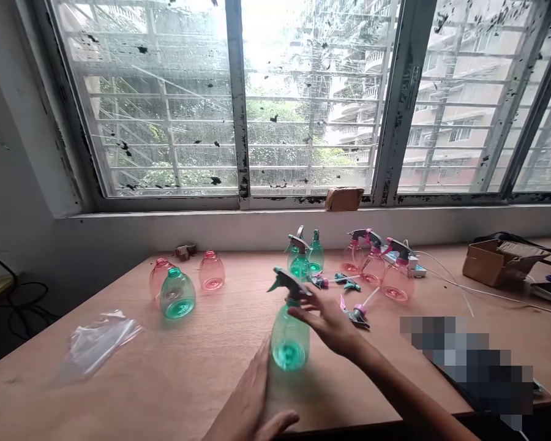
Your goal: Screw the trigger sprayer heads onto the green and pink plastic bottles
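Green spray bottle (288, 335) stood upright on desk (188, 361). Left hand (253, 392) laid open along its side; right hand (329, 321) curled at spray top (290, 282), pinch cannot be told. Top seemingly being fitted; next, bottle should be kept still, top twisted tight.

Our L hand (252, 389) comes up from the btm edge, nr ctr: palm turned R, L fingers (261, 355) straight & tog., pointing fwd, L thumb (282, 421) stuck out R, well apart from them. Our bare R forearm (395, 380) slants in from btm R. Our R hand (331, 321) sits farther fwd, R fingers (316, 297) bent, R thumb (305, 315) reaching L; grip firmness unclear. Our hands are apart.
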### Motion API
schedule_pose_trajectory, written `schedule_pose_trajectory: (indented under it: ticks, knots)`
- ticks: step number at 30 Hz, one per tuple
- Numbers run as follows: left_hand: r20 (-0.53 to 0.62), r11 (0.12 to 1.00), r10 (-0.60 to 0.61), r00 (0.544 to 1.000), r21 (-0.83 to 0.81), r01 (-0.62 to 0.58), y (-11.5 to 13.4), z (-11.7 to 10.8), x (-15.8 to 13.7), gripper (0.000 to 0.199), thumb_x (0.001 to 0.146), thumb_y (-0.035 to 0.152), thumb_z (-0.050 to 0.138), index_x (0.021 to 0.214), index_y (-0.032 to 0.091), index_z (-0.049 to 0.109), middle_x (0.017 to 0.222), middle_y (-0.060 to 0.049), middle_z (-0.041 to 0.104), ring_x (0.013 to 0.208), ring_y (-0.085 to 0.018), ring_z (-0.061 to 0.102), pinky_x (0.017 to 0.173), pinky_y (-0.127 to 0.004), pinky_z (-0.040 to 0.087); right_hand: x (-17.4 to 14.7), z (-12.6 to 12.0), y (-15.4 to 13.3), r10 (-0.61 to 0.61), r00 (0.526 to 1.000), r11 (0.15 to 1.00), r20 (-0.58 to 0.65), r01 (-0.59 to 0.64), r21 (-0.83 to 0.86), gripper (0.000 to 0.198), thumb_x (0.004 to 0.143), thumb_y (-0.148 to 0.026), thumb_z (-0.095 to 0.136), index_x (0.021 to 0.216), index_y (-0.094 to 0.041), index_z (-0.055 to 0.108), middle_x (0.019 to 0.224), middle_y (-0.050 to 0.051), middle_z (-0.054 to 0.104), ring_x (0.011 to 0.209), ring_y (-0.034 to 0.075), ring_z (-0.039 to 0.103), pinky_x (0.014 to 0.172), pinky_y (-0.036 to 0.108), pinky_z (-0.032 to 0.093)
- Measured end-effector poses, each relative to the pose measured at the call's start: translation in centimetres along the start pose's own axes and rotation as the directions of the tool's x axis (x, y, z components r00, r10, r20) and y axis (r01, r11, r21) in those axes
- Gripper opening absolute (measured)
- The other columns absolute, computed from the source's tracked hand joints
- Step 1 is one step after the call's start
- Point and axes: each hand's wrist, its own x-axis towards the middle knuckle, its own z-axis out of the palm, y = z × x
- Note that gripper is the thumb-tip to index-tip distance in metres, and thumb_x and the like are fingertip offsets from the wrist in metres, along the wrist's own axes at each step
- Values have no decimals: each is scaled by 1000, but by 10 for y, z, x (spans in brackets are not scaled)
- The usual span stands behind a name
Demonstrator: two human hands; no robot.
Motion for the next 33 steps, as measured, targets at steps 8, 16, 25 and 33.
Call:
schedule_pose_trajectory:
  ticks: [8,16,25,33]
  knots:
    - [62,1000,-13,998,-27,15,5,-6,1,97,89,28,72,160,37,8,170,-4,11,153,-35,21,123,-55,28,92,41,35,51,987,952,-155,-95,-292,23,96,-27,64,118,-22,59,113,11,76,111,31,70,89,43,55]
    - [60,997,-15,998,-81,20,4,-7,-1,91,87,28,73,159,37,18,167,-3,27,150,-35,31,123,-53,30,138,55,66,92,936,841,-340,-256,-477,32,98,-32,64,126,-18,61,126,9,65,102,25,68,86,46,59]
    - [-228,987,-5,974,156,42,1,-53,25,73,97,39,58,157,32,16,161,-11,37,149,-37,33,122,-58,27,145,66,74,-6,966,766,-259,-162,-622,47,103,-33,52,144,-11,47,143,25,55,128,37,57,97,51,54]
    - [-547,842,-269,793,267,469,-65,-195,79,93,91,67,48,144,-4,21,152,-30,34,142,-59,22,110,-72,29,32,58,58,-180,983,686,27,145,-713,73,94,-36,66,155,-13,33,164,19,31,152,32,24,123,49,25]
